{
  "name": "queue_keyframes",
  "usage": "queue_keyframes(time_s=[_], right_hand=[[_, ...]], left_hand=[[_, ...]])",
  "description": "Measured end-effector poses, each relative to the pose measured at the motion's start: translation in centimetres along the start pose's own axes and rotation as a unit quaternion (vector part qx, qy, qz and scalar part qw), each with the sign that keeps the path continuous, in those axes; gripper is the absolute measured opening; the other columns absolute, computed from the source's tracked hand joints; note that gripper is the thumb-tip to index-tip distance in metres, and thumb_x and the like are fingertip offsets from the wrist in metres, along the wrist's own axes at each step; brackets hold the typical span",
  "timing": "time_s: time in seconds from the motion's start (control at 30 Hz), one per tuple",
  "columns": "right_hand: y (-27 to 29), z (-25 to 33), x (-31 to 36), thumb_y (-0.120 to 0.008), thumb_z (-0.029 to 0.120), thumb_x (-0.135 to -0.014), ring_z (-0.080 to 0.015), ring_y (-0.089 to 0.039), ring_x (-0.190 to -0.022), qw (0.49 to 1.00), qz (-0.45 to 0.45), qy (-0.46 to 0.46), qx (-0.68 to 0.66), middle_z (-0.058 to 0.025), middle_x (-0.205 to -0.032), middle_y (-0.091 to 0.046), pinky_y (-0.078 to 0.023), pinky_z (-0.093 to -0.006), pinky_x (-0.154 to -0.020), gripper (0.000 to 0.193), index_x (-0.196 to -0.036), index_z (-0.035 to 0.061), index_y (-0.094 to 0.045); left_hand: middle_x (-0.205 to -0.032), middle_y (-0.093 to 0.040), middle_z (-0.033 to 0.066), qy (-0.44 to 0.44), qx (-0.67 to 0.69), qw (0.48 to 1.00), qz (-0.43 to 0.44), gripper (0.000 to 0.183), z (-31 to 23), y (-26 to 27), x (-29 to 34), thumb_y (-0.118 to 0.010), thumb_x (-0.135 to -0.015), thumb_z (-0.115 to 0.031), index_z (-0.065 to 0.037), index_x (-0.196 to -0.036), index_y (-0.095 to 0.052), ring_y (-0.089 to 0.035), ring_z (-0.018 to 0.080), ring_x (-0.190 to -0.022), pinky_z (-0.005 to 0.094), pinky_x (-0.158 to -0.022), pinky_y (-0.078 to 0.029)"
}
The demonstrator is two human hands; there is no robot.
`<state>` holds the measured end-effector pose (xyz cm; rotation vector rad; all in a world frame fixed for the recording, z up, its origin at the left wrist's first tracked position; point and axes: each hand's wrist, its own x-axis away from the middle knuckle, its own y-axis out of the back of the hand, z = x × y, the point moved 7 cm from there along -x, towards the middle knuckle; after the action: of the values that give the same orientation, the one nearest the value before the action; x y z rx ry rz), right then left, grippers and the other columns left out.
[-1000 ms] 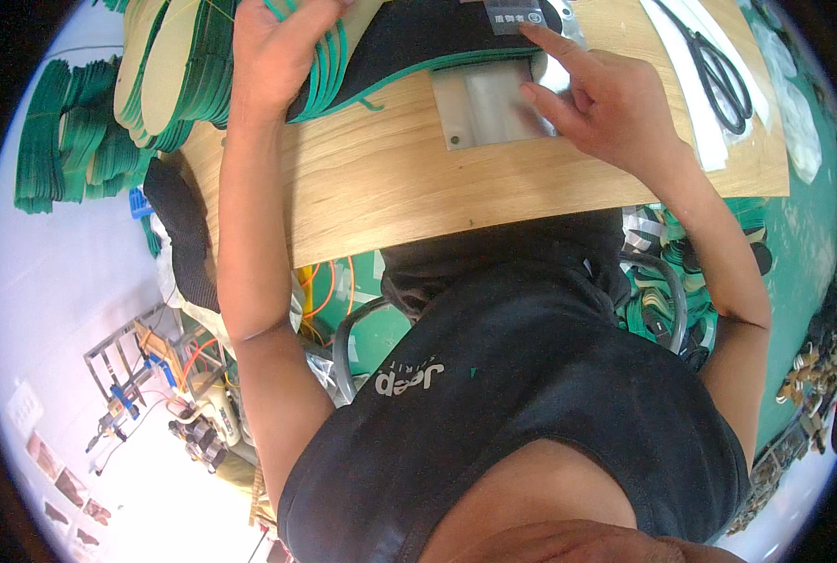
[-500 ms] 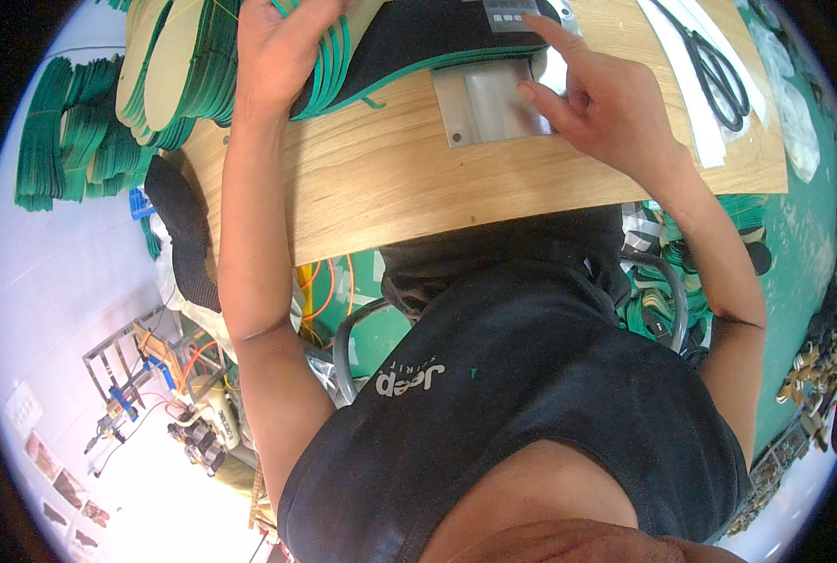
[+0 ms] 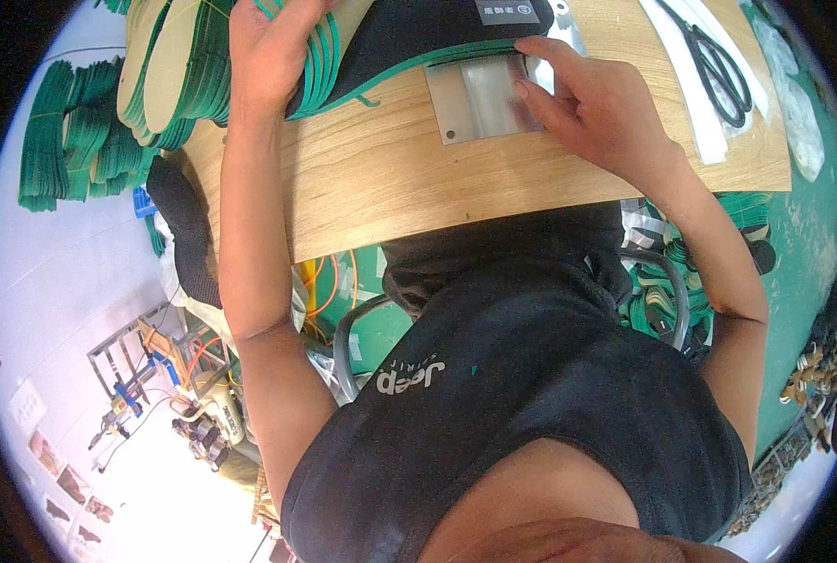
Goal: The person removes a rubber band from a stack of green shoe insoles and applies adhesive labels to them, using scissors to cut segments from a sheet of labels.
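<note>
A black insole with a green edge and a grey label at its heel lies at the top of the head view. My left hand grips several fanned green-edged insoles beside it; its fingertips are partly cut off by the picture's upper edge. With index finger and thumb apart, my right hand touches the black insole's near edge with the index fingertip. The thumb hovers by a shiny metal plate, which sits partly under the insole's heel. Nothing shows between the right fingers.
Stacks of cream and green insoles stand at the left of the wooden table. More green bundles are beyond its left edge. Black-handled scissors lie on white strips at the right. A black cloth-like piece hangs at the left corner.
My right index finger has slid off the label to the insole's near edge, leaving the label uncovered. My left hand and the insoles have shifted slightly left and up.
</note>
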<state>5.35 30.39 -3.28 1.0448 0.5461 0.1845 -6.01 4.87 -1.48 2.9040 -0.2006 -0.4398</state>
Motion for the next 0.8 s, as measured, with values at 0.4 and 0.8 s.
queue_keyframes(time_s=[0.4,0.8], right_hand=[[0.0,-0.9,0.7,-0.070,0.030,-0.094,-0.0318,-0.062,-0.054,0.996,0.039,-0.016,-0.072,-0.0111,-0.060,-0.061,-0.047,-0.0411,-0.051,0.033,-0.121,0.0104,-0.065],[1.5,0.5,4.0,-0.077,0.021,-0.086,-0.0252,-0.058,-0.054,0.981,0.075,0.035,-0.174,-0.0053,-0.058,-0.056,-0.045,-0.0374,-0.052,0.033,-0.113,0.0056,-0.068]], left_hand=[[-0.083,-0.063,0.0011,-0.013,0.000,1.000,-0.007,0.020,0.1,0.2,0.2,-0.063,-0.085,-0.016,0.000,-0.095,-0.068,-0.056,0.0119,-0.074,0.0274,-0.067,-0.044],[-0.088,-0.065,0.0040,0.009,-0.049,0.999,0.018,0.023,0.2,-0.2,0.3,-0.066,-0.083,-0.014,0.002,-0.100,-0.067,-0.058,0.0143,-0.079,0.0304,-0.070,-0.047]])
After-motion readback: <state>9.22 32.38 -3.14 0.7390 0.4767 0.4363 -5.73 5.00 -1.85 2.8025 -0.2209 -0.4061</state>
